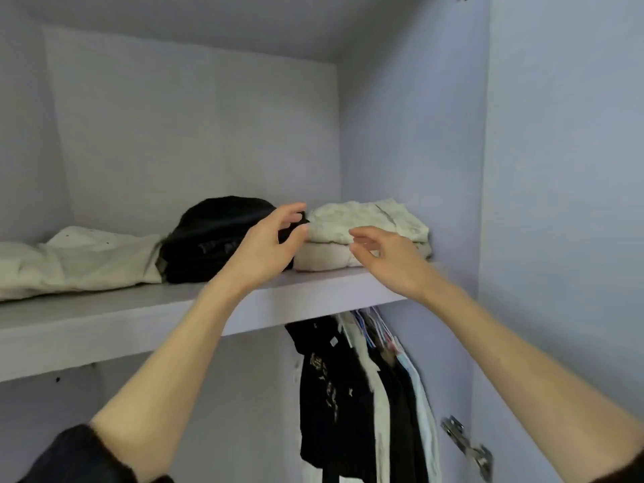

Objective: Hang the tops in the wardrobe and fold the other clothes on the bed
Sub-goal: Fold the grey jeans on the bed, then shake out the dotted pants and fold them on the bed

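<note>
Both hands are hovering in front of the wardrobe shelf (139,318), the left hand (268,245) and right hand (390,263) each with grip apart, holding nothing. A folded pale garment (369,224) is lying on the shelf just beyond the fingertips, beside a black pile (212,235), while hung tops (348,385) are dangling below.

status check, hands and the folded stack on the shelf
Left hand open, empty. Right hand open, empty, in front of pale folded stack on shelf. Black pile hard against stack's left side. Tops hanging below.
</note>
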A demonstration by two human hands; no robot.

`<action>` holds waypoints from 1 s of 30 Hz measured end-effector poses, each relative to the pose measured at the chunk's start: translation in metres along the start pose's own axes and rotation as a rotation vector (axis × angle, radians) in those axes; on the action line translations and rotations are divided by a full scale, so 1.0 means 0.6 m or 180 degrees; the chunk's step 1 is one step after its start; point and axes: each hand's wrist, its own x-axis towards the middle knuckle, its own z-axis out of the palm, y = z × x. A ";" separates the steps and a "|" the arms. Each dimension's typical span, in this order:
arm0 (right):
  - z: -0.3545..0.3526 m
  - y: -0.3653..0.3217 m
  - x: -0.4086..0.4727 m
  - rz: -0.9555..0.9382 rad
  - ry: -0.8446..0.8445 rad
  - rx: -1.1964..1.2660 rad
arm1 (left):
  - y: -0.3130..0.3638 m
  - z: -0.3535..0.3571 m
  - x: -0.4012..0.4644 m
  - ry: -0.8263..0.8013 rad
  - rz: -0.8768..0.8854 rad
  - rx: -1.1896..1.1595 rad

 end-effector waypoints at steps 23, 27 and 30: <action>-0.576 -0.001 -1.131 0.3638 0.1375 -0.0406 | 0.799 0.595 -0.595 -0.3664 0.0961 -0.2919; -0.681 -0.047 -1.311 0.4183 0.1996 -0.0640 | 0.967 0.683 -0.701 -0.4230 0.1294 -0.3012; -0.734 -0.076 -1.405 0.4422 0.2365 -0.0711 | 1.060 0.727 -0.757 -0.4574 0.1447 -0.3060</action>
